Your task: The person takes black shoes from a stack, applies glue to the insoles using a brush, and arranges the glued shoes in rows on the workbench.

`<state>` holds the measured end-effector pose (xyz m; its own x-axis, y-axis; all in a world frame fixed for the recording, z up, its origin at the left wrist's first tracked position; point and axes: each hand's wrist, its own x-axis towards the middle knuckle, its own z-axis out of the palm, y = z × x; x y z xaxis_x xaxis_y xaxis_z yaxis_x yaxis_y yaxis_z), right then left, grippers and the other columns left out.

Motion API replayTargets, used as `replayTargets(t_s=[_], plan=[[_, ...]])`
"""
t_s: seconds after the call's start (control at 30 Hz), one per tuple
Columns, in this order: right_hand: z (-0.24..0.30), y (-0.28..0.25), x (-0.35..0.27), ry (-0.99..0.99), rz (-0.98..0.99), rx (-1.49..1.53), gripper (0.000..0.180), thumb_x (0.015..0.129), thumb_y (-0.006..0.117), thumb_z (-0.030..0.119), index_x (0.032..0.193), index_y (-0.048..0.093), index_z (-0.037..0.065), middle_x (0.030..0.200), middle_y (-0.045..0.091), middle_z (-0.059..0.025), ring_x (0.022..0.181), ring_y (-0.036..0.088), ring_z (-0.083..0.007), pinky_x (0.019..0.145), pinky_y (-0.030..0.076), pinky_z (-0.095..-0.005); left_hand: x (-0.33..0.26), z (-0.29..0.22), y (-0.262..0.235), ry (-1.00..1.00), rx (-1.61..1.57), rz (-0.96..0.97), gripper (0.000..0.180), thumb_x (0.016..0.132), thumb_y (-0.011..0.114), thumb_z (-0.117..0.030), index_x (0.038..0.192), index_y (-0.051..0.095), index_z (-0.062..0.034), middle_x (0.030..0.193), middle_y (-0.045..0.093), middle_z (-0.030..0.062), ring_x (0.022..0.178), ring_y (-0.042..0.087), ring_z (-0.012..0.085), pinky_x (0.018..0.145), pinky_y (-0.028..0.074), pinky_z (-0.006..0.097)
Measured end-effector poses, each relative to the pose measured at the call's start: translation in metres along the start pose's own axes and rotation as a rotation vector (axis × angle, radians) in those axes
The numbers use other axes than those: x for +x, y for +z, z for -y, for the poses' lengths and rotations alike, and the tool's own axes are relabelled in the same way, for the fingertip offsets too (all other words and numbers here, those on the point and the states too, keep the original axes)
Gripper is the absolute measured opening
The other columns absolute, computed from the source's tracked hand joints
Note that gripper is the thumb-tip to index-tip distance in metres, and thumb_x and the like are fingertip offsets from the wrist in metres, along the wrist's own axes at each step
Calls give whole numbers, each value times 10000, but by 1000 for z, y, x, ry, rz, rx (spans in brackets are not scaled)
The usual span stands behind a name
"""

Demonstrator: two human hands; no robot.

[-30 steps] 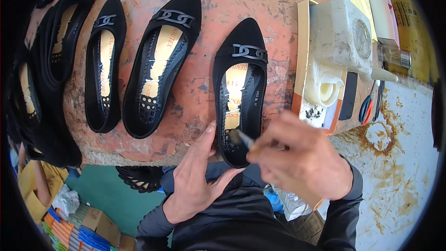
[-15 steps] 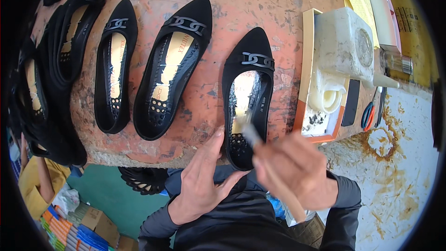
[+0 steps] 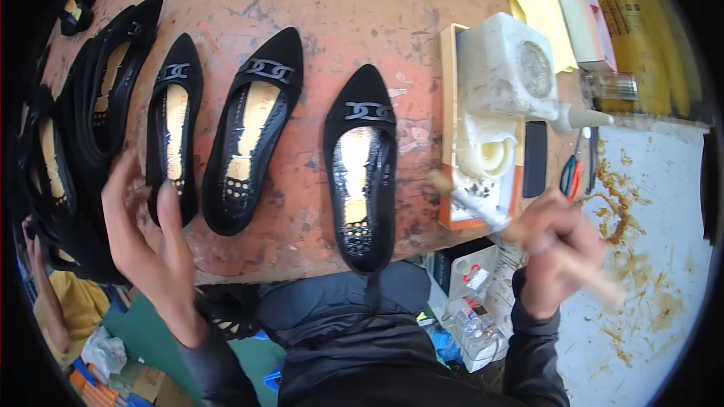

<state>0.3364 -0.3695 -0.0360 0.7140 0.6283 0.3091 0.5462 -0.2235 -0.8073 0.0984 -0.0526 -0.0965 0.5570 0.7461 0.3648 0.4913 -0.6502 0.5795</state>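
Observation:
A black pointed flat shoe [image 3: 328, 132] with a chain ornament lies on the worn red table, its insole wet and shiny. Two more such shoes lie left of it: a middle shoe [image 3: 280, 60] and a narrower-looking left shoe [image 3: 183, 56]. My left hand [image 3: 154, 249] has its fingers apart around the heel end of the left shoe; whether it touches is unclear. Held in my closed right hand [image 3: 562, 249] is a brush [image 3: 483, 209] with a wooden handle, blurred by motion. Its bristles are by the near left corner of a shallow orange-edged box [image 3: 448, 105].
Inside the box stand a whitish plastic container [image 3: 490, 68] and a white cup-like spout [image 3: 490, 154]. A black phone [image 3: 535, 158] and orange-handled scissors [image 3: 572, 177] lie to its right. More black shoes [image 3: 90, 98] crowd the left edge. Another person's arm [image 3: 51, 301] shows at lower left.
My left hand has left the wet shoe and moved left to the left shoe. My right hand has carried the brush right, off the insole toward the box. The whole view has shifted.

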Motion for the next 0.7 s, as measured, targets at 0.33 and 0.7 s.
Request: replayTargets(t_s=[0.33, 0.7], plan=[[-42, -78, 6, 596, -152, 115, 244, 1068, 681, 199, 995, 745, -25, 805, 756, -89, 651, 698, -132, 518, 474, -229, 3, -28, 33, -78, 157, 572, 492, 964, 643, 14, 1447, 617, 101, 1235, 722, 371, 1142, 703, 540, 989, 548, 578], [2, -32, 1, 200, -21, -628, 68, 892, 820, 34, 950, 837, 4, 777, 747, -109, 648, 669, -189, 624, 513, -324, -73, -85, 4, 169, 206, 634, 412, 960, 833, -273, 1262, 716, -18, 1225, 655, 188, 1283, 629, 409, 1269, 323, 698]])
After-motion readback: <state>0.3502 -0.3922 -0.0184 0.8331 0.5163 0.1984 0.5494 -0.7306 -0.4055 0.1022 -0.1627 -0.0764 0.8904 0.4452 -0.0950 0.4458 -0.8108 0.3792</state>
